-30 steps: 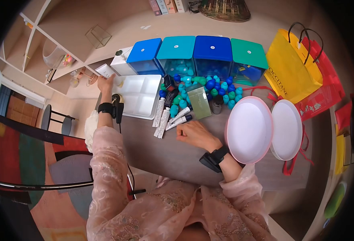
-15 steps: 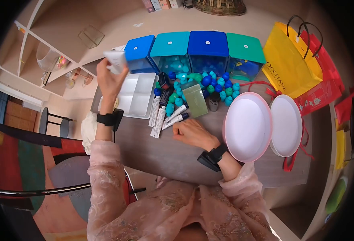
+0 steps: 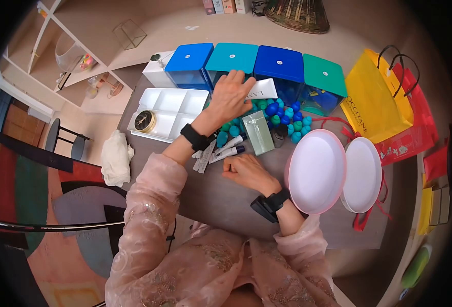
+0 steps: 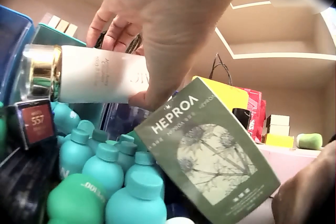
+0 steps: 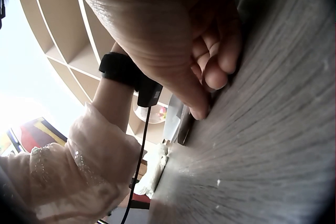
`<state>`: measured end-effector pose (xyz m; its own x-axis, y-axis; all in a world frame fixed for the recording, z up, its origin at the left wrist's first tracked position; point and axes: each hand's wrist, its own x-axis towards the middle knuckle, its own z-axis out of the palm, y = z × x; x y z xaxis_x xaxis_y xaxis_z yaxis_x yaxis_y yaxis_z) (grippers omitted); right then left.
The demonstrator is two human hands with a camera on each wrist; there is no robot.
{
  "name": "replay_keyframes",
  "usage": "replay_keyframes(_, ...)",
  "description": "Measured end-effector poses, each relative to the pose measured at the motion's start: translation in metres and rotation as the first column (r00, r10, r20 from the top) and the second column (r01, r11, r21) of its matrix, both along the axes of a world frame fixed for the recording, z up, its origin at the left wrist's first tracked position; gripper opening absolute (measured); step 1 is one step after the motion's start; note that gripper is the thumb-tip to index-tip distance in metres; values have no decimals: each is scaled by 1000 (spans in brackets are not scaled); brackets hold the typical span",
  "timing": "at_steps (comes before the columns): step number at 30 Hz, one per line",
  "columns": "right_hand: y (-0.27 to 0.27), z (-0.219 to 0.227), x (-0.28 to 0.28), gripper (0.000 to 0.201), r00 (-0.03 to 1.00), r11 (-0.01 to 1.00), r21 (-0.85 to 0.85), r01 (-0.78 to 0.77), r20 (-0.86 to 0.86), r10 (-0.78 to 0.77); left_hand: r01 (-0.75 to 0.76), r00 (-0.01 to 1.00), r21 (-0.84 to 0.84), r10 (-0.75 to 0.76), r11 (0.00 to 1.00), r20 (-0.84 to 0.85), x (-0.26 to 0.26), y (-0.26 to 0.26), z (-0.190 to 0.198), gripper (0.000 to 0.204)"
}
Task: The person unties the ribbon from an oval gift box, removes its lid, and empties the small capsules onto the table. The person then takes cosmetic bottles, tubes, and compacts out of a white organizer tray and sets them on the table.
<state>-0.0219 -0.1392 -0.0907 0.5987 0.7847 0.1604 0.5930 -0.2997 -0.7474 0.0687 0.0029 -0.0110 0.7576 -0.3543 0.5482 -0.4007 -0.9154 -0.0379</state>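
My left hand (image 3: pixel 228 97) grips a white cosmetic tube (image 3: pixel 263 88) above the heap of little bottles. In the left wrist view the tube (image 4: pixel 97 74) lies sideways, its clear and gold cap pointing left. Below it crowd small turquoise bottles (image 4: pixel 105 162), a green one (image 4: pixel 76 200) and a green HEPROA box (image 4: pixel 210 155). Resting on the table, my right hand (image 3: pixel 251 174) has loosely curled fingers and holds nothing. Slim tubes with dark caps (image 3: pixel 230 152) lie just beyond it. The right wrist view shows its fingertips (image 5: pixel 216 74) close to the grey tabletop.
Lidded bins (image 3: pixel 279 57) line the back. Left stands a white divided tray (image 3: pixel 185 100) with a round gold-rimmed jar (image 3: pixel 145 121) in it. Two oval pink-white containers (image 3: pixel 315 171) and a yellow paper bag (image 3: pixel 369 97) stand right. A white cloth (image 3: pixel 116 158) lies at the left edge.
The left hand has lifted the white tube from the tray's far left side and carried it right, over the small bottles. The round jar in the tray now shows. The right hand has stayed put.
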Motion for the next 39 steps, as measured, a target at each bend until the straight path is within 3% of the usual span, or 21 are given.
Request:
replay_keyframes(3,0,2,-1,17,1000,1000,15,-10,12,10,-26,996,-49,22,998,-89,1,4,-8,38)
replay_keyframes(7,-1,9,-1,15,997,998,-70,-5,-77,0,4,998,-177,-15,984,-64,-5,16,-11,39)
replay_keyframes(9,-1,10,-1,14,997,998,-64,-2,-75,-3,-60,996,-343,34,937,-82,-13,38,-9,37)
replay_keyframes(12,-2,10,-1,14,996,998,-60,2,-94,-8,-238,967,-409,254,881,-15,-29,103,-16,28)
replay_keyframes(15,-1,7,-1,14,995,999,-52,6,-99,-11,-549,832,-223,551,805,-59,-60,177,-22,34)
replay_keyframes(16,-1,4,-1,15,998,1000,-12,6,-66,-6,-654,756,-209,641,727,-134,-69,193,-25,42)
replay_keyframes(18,-1,3,0,16,999,1000,30,9,-33,-8,-779,608,54,773,625,-178,-87,212,-20,53)
replay_keyframes(24,-1,3,0,17,1000,1000,3,12,-3,-12,-865,445,61,818,498,-363,-102,226,-23,61)
replay_keyframes(28,-1,4,0,16,1000,1000,-4,7,-10,-7,-848,482,8,778,530,-404,-102,228,-25,66)
replay_keyframes(34,-2,4,0,16,1000,1000,-2,7,-18,-7,-852,452,39,770,522,-450,-96,236,-31,70)
replay_keyframes(39,-1,2,0,16,1000,1000,14,18,-23,-18,-843,526,-117,761,525,-380,-102,223,-27,67)
